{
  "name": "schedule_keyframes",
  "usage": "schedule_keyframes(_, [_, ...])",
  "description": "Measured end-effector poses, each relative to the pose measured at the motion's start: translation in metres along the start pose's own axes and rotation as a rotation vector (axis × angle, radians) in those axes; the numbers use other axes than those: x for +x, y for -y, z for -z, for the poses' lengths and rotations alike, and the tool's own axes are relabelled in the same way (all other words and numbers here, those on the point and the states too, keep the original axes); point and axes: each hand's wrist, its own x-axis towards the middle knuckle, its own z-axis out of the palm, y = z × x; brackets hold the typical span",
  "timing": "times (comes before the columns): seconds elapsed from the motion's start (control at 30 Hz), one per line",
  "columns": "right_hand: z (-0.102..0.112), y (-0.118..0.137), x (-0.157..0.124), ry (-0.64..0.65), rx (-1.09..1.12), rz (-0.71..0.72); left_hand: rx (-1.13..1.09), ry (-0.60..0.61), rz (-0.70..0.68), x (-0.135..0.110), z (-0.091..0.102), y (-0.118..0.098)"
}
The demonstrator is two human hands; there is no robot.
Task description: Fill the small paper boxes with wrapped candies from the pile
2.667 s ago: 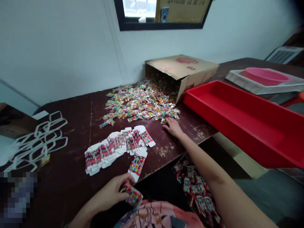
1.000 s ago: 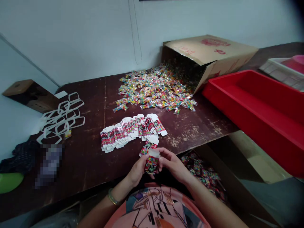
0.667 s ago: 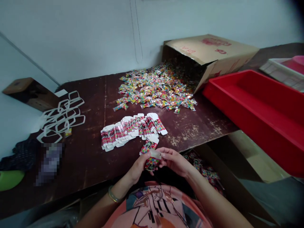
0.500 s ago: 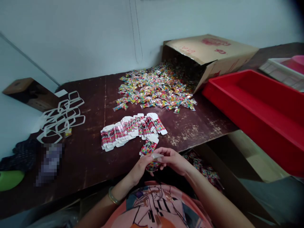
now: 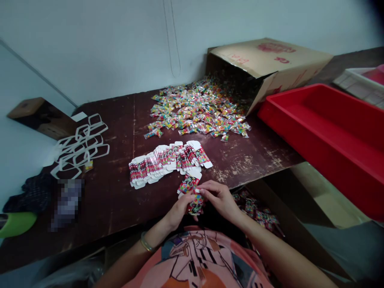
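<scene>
Both my hands meet at the near edge of the dark wooden table (image 5: 120, 200). My left hand (image 5: 177, 209) and my right hand (image 5: 220, 198) are closed on a small colourful printed carton (image 5: 195, 203) held between them. Just beyond the fingers lies another flat carton (image 5: 187, 185), and past it a fanned row of flat printed cartons (image 5: 168, 162). Farther back a heap of small wrapped candies (image 5: 198, 112) spills from a cardboard box (image 5: 267, 64) lying on its side.
A long red plastic tray (image 5: 327, 136) juts over the table's right side, with a white tray (image 5: 360, 82) behind it. White cardboard cut-out frames (image 5: 81, 146) lie at the left. Finished colourful cartons (image 5: 258, 212) fill a bin below the table edge. A green object (image 5: 16, 224) sits far left.
My right hand came back from the candy heap to the carton in my left hand. The carton's white top flap, open a moment ago, is now folded down under my fingers.
</scene>
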Motion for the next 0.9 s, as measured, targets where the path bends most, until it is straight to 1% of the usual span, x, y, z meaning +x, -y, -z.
schedule_keyframes(0.03, [0.001, -0.002, 0.002, -0.003, 0.011, -0.02, 0.006, 0.01, 0.011, -0.001, 0.0, 0.0])
schedule_keyframes(0.17, [0.003, -0.007, 0.008, 0.029, 0.085, -0.109, 0.088, -0.012, 0.036, -0.005, 0.003, -0.002])
schedule_keyframes(0.3, [0.001, -0.01, 0.009, 0.03, 0.088, -0.074, 0.105, 0.09, 0.049, -0.007, 0.012, -0.003])
schedule_keyframes(0.43, [0.001, -0.012, 0.007, 0.032, 0.085, -0.088, 0.092, 0.203, 0.077, -0.007, 0.024, -0.004])
schedule_keyframes(0.5, [0.0, -0.012, 0.004, 0.045, 0.039, -0.04, 0.062, 0.216, 0.082, -0.006, 0.027, -0.004])
schedule_keyframes(0.57, [-0.005, -0.012, 0.001, 0.048, -0.021, 0.058, 0.009, 0.208, 0.091, -0.005, 0.026, -0.003])
schedule_keyframes(0.63, [-0.01, -0.013, -0.004, 0.035, -0.051, 0.115, -0.035, 0.191, 0.088, -0.003, 0.02, -0.001])
schedule_keyframes(0.67, [-0.01, -0.013, -0.006, 0.012, -0.049, 0.111, -0.042, 0.186, 0.082, -0.003, 0.016, 0.0])
schedule_keyframes(0.73, [-0.001, -0.012, -0.011, -0.042, -0.029, 0.051, -0.01, 0.192, 0.059, -0.002, 0.007, -0.001])
schedule_keyframes(0.8, [0.024, -0.009, -0.018, -0.053, -0.027, -0.035, 0.082, 0.209, 0.02, -0.002, 0.002, -0.005])
schedule_keyframes(0.87, [0.057, -0.004, -0.024, 0.028, -0.095, -0.123, 0.224, 0.162, -0.057, -0.004, 0.006, -0.011])
schedule_keyframes(0.9, [0.072, -0.001, -0.027, 0.085, -0.163, -0.156, 0.292, 0.098, -0.097, -0.004, 0.012, -0.015])
